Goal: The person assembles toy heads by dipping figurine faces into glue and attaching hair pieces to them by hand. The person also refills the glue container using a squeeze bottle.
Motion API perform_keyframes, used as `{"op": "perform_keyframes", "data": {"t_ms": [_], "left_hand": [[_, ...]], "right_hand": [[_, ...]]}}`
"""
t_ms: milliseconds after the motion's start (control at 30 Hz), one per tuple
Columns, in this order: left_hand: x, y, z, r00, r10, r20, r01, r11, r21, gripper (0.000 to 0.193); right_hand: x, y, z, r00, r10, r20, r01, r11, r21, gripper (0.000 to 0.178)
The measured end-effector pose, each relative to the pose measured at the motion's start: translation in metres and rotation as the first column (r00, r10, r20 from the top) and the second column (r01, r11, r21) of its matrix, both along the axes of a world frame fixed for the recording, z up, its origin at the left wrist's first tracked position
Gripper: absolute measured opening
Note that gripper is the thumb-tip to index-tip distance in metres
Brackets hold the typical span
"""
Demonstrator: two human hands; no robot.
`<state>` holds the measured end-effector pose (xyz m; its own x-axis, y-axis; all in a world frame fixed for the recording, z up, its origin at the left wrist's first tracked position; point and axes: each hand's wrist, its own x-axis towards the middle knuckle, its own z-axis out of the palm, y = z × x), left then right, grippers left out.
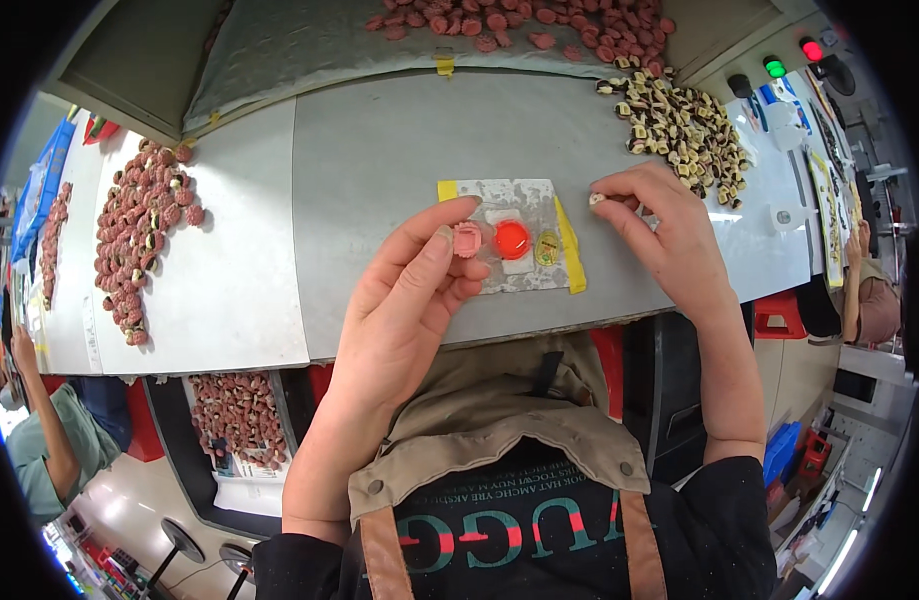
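Note:
My left hand (399, 300) is closed in a pinch on a small pink plastic piece (467, 239) with a scalloped rim and a recess facing up. It is held just left of a round red fixture (512, 239), which sits on a stained pale pad (529, 195). A small oval yellow-green piece (547, 248) lies on the pad, right of the fixture. Farther right, my right hand (674, 235) pinches a tiny whitish piece (596, 200) between thumb and finger, above the grey worktop. That piece is too small to name.
Many yellow-and-dark small pieces (679, 130) are heaped at the back right, below reddish shells (539, 20) on a raised bed. Pink assembled pieces (134, 240) are piled at the left. An open drawer (249, 490) below holds more. Co-workers sit on both sides.

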<state>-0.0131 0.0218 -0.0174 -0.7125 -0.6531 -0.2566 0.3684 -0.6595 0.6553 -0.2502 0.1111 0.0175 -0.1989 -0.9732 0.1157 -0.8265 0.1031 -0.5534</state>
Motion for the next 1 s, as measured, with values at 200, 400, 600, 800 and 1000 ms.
{"op": "perform_keyframes", "data": {"t_ms": [200,400,600,800,1000], "left_hand": [[0.001,0.002,0.005,0.998,0.049,0.045,-0.050,0.998,0.029,0.034],[0.010,-0.002,-0.006,1.000,-0.019,-0.024,0.019,1.000,0.009,0.031],[0.007,-0.001,-0.009,0.996,0.044,-0.084,-0.040,0.998,0.050,0.031],[0.008,-0.003,-0.014,0.992,0.020,-0.122,-0.014,0.999,0.050,0.031],[0.006,-0.001,-0.009,0.995,0.043,-0.088,-0.039,0.998,0.041,0.030]], "right_hand": [[0.044,-0.014,-0.004,0.979,0.192,0.073,-0.181,0.974,-0.135,0.016],[0.054,-0.024,-0.022,0.977,0.211,-0.044,-0.215,0.966,-0.143,0.018],[0.053,-0.027,-0.026,0.963,0.253,-0.090,-0.266,0.948,-0.175,0.019],[0.040,-0.032,-0.018,0.924,0.366,-0.108,-0.379,0.913,-0.149,0.020],[0.043,-0.026,-0.018,0.937,0.311,-0.160,-0.335,0.930,-0.151,0.020]]}}
